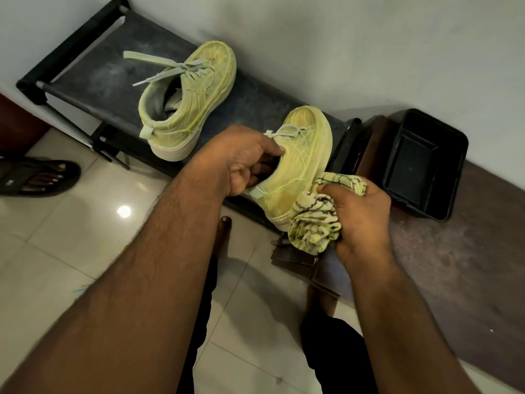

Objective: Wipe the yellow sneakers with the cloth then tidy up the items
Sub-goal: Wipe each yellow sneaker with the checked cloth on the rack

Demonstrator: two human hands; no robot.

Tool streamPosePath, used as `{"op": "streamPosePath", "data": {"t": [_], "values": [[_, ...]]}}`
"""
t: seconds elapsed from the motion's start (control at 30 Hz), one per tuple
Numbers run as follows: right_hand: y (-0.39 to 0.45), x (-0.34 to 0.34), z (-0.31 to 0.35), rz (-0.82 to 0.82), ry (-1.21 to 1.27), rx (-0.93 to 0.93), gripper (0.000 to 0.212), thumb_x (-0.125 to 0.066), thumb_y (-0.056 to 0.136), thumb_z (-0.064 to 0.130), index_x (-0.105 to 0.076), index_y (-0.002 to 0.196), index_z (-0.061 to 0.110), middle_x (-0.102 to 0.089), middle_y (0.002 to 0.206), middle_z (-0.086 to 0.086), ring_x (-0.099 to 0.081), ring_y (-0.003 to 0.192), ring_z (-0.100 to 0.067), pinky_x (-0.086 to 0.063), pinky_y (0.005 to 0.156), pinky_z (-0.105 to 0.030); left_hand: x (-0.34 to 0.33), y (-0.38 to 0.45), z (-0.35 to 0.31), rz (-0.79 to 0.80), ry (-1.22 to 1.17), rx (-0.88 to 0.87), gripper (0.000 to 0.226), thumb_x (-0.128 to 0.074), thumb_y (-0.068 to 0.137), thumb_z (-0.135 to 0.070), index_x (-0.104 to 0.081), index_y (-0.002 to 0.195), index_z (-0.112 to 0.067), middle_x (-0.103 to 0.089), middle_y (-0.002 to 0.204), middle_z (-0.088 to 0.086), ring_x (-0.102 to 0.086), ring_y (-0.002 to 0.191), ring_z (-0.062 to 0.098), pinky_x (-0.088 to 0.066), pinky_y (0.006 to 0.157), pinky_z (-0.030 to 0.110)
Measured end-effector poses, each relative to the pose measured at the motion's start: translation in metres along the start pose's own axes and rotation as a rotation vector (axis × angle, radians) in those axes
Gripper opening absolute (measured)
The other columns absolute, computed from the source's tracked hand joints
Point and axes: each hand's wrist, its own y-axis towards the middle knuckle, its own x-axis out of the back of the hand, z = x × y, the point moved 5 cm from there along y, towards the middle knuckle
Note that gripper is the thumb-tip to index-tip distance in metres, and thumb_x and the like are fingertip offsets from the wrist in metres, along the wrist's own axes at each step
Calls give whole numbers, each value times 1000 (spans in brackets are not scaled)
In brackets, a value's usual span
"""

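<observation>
From the head camera, looking down, a low black rack point(93, 81) stands against a pale wall, and everything else can be placed from it. On the rack's top, toward its left half, one yellow sneaker point(190, 100) sits on its sole with the toe pointing to the wall and its pale laces lying loose to the left. At the rack's right end the left hand point(241, 160) grips the second yellow sneaker point(304, 163) at the heel opening, fingers curled inside the collar and thumb across the outer side; whether its sole rests on the rack I cannot tell. Just right of that shoe's heel the right hand point(360, 220) is clenched around a bunched yellow cloth with dark markings point(315, 220), and the cloth is pressed against the shoe's side near the sole. Beyond the rack's right end a black plastic tub point(423, 166) sits on a dark brown ledge point(460, 251) along the wall. Left of the rack, on the pale floor tiles point(71, 237), a foot in a dark sandal point(37, 177) shows
</observation>
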Motion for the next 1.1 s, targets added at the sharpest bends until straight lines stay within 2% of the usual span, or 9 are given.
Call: {"op": "streamPosePath", "data": {"t": [0.17, 0.3, 0.37, 0.57, 0.67, 0.73, 0.83, 0.93, 1.1], "values": [[-31, -1, 0, 305, -553, 378, 31, -72, 73, -3, -74, 80, 28, -71, 82, 8, -67, 80, -8, -53, 72, -25, 5, -1, -1, -17, -14, 26, 7, -60, 88, -4, -67, 90, -4, -71, 77, 8, -68, 67, 19, -55, 70, 31], [-35, -7, 10, 307, -978, 917, 45, -57, 61, -5, -74, 98, 16, -66, 102, 5, -56, 97, -19, -48, 79, -31, 9, 0, 0, -90, 27, -3, 6, -61, 83, -8, -65, 79, -7, -68, 72, 8, -63, 56, 18, -51, 60, 27], [-34, -10, 18, 287, -1011, 1046, 51, -52, 56, -3, -73, 101, 11, -69, 104, 0, -60, 99, -23, -51, 81, -36, 15, 0, -1, -144, 47, -26, 5, -61, 79, -9, -64, 76, -7, -64, 76, 13, -56, 58, 22, -46, 56, 26], [-63, -18, 21, 424, -838, 1417, 24, -64, 76, -5, -75, 91, 11, -72, 103, 2, -61, 102, -23, -42, 88, -43, 32, -2, -8, -138, 231, -33, 5, -65, 74, -16, -63, 70, -12, -54, 69, 8, -43, 56, 17, -35, 52, 25], [-38, -8, 19, 321, -1007, 1333, 27, -67, 72, 7, -75, 92, 22, -70, 105, 13, -53, 110, -19, -26, 90, -39, 32, -2, -8, -111, 318, -43, 11, -64, 72, -13, -60, 62, -12, -50, 60, 6, -39, 49, 14, -31, 49, 22], [-26, -3, 18, 281, -1009, 1249, 31, -66, 68, 5, -74, 91, 23, -70, 103, 13, -54, 109, -20, -27, 90, -38, 32, -1, -7, -115, 362, -46, 18, -63, 74, -11, -56, 58, -12, -47, 51, 3, -35, 39, 12, -29, 41, 14], [-49, -19, 4, 486, -880, 1332, 20, -66, 74, 4, -75, 86, 16, -72, 98, 7, -62, 100, -22, -41, 86, -42, 33, 1, -7, -155, 409, -63, 18, -65, 70, -14, -54, 55, -13, -46, 48, 1, -36, 39, 13, -31, 42, 17], [-64, -31, -5, 644, -881, 1374, 27, -73, 63, 1, -74, 86, 15, -71, 98, 7, -61, 96, -21, -42, 84, -41, 32, 0, -9, -208, 434, -84, 16, -65, 54, -23, -53, 58, -14, -46, 54, 4, -38, 47, 17, -33, 50, 25], [-21, -9, 10, 325, -988, 1258, 30, -53, 66, 9, -74, 87, 15, -71, 94, 6, -60, 94, -28, -40, 83, -45, 34, -1, -10, -231, 430, -93, 18, -63, 52, -25, -48, 58, -16, -44, 57, 3, -38, 52, 19, -32, 52, 28]]}}
